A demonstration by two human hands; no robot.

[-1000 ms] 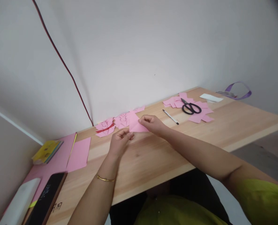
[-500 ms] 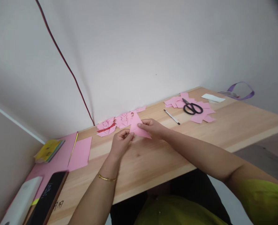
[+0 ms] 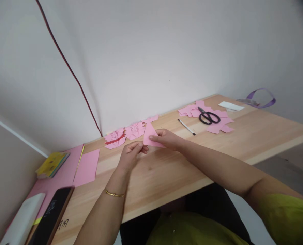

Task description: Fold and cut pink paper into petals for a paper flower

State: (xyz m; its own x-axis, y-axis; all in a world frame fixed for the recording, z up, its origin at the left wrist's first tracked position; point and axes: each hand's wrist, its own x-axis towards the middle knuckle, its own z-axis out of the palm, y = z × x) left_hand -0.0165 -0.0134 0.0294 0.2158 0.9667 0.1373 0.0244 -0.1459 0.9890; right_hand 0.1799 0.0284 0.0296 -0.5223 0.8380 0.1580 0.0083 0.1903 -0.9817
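Between thumb and fingers, my right hand (image 3: pixel 165 139) holds a small folded piece of pink paper (image 3: pixel 149 132), now a triangular shape with its tip pointing up, just above the wooden table (image 3: pixel 151 183). My left hand (image 3: pixel 131 154) is at the paper's lower left corner, thumb and fingers bent together there. Part of that corner's contact is too small to see clearly. Right behind the held paper lie cut and creased pink paper pieces (image 3: pixel 135 130). One more creased pink piece, to the left, has a red strip (image 3: pixel 115 140) across it.
Black-handled scissors (image 3: pixel 209 116) lie on pink scraps (image 3: pixel 221 126) at the right, near a pen (image 3: pixel 186 127) and a white strip (image 3: pixel 231 106). At the left are pink sheets (image 3: pixel 87 166), a yellow packet (image 3: pixel 52 164), a black device (image 3: pixel 52 214) and a white box (image 3: pixel 23 217).
The paper has gone from a wider, open shape to a narrower triangle. My left thumb has drawn back slightly to the left, and its fingers show more below the paper. The view shifted slightly.
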